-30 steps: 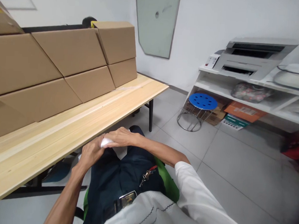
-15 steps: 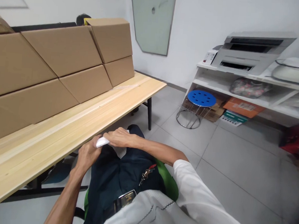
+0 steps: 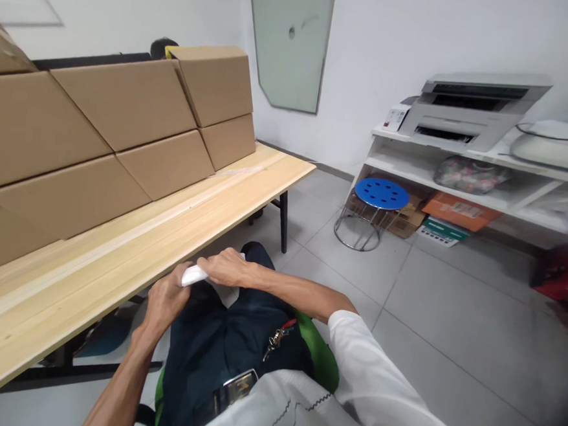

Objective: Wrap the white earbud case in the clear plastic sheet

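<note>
The left hand (image 3: pixel 166 299) and the right hand (image 3: pixel 224 267) both grip a white, sheet-like thing (image 3: pixel 194 275) above the lap, close to the near edge of the wooden table (image 3: pixel 191 221). A short band of it shows between the two fists; the rest is covered by the fingers, and a paler flap hangs below the right hand against the dark trousers (image 3: pixel 222 332). Whether it is paper or cloth is hard to tell, and the fingertips of both hands are mostly turned out of view. The left forearm runs off the bottom edge, and the right arm disappears into a white sleeve (image 3: pixel 371 362). Cardboard boxes (image 3: pixel 126 104) stand stacked on the table, those at the left cut off by the frame; a dark rounded shape (image 3: pixel 163 47) shows just above them, its lower part hidden. Under the tabletop, a bluish form (image 3: pixel 105 338) is too shadowed to identify. A blue stool (image 3: pixel 381 192) partly covers cartons beneath the white shelf (image 3: pixel 399 161), the contents of the clear bag (image 3: pixel 474 174) there are indistinct, and a red object (image 3: pixel 564 271) blurs at the right edge.
</note>
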Demonstrator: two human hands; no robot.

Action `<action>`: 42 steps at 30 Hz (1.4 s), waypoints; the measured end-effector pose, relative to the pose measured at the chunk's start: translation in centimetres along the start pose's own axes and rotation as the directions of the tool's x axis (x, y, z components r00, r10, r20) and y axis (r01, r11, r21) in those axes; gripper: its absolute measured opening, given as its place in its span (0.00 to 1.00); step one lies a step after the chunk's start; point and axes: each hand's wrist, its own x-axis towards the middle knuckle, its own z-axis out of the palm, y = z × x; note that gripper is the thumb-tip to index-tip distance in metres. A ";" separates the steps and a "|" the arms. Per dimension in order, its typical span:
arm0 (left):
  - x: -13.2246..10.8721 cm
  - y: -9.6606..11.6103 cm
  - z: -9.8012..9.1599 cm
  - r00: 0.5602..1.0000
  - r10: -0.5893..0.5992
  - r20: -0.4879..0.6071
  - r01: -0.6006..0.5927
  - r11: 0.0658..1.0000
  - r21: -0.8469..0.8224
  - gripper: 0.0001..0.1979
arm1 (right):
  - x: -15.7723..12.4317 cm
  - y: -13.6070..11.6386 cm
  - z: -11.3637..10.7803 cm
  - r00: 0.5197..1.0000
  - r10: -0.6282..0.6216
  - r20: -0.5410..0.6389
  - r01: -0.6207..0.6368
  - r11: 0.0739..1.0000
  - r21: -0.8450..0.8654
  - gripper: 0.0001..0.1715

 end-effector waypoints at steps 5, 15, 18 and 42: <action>0.1 -0.7 1.1 0.999 0.028 -0.028 -0.030 0.998 -0.061 0.30 | -0.2 -0.2 -0.2 1.000 0.007 0.022 -0.006 0.999 -0.037 0.19; 0.3 -0.7 3.5 0.973 -0.019 -0.231 -0.082 0.904 -0.421 0.31 | -0.6 -0.4 -0.7 0.999 0.034 0.028 -0.033 0.999 -0.022 0.20; 0.2 0.0 3.5 0.971 -0.074 -0.228 -0.051 0.864 -0.501 0.31 | -0.6 -0.4 -0.8 0.999 0.039 0.030 -0.039 0.999 -0.008 0.21; -0.4 3.8 2.7 0.964 -0.214 -0.157 0.025 0.661 -0.750 0.28 | -1.9 -0.3 -1.4 0.997 0.083 0.009 -0.083 0.992 0.094 0.25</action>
